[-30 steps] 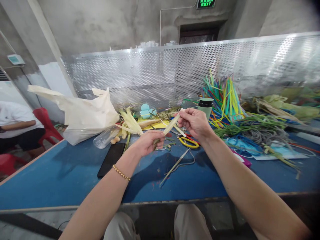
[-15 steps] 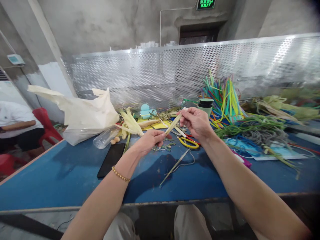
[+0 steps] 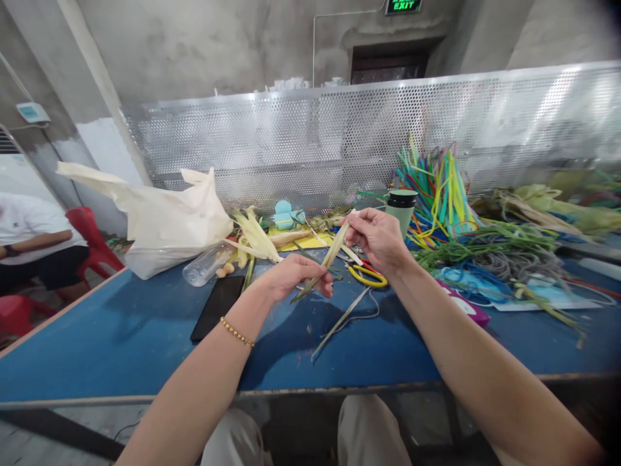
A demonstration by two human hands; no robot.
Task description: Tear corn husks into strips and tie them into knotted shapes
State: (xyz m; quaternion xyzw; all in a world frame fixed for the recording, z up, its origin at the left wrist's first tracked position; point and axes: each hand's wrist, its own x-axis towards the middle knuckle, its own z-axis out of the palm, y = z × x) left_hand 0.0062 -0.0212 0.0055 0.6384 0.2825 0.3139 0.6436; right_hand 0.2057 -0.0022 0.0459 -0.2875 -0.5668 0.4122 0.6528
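Observation:
Between my two hands a pale green-yellow corn husk strip (image 3: 334,250) is stretched at a slant above the table. My right hand (image 3: 379,238) pinches its upper end. Lower down, my left hand (image 3: 295,274) grips it between thumb and fingers, and a darker tip hangs out below. Behind and below my right hand lie scissors with yellow handles (image 3: 369,278). Loose husk scraps (image 3: 339,327) and a thin cord rest on the tabletop under my hands. More corn husks (image 3: 257,238) are heaped beyond my left hand.
On the blue table (image 3: 121,349) stand a white plastic bag (image 3: 169,220), a clear bottle (image 3: 200,268), a black phone (image 3: 216,307) and a green cup (image 3: 402,210). Coloured strips (image 3: 444,194) and green cords (image 3: 490,246) pile up at right. A seated person (image 3: 36,233) is at left.
My left hand's fingers have opened out somewhat and shifted along the husk strip. The strip now shows wider, with its lower tip sticking out below that hand. My right hand keeps its pinch.

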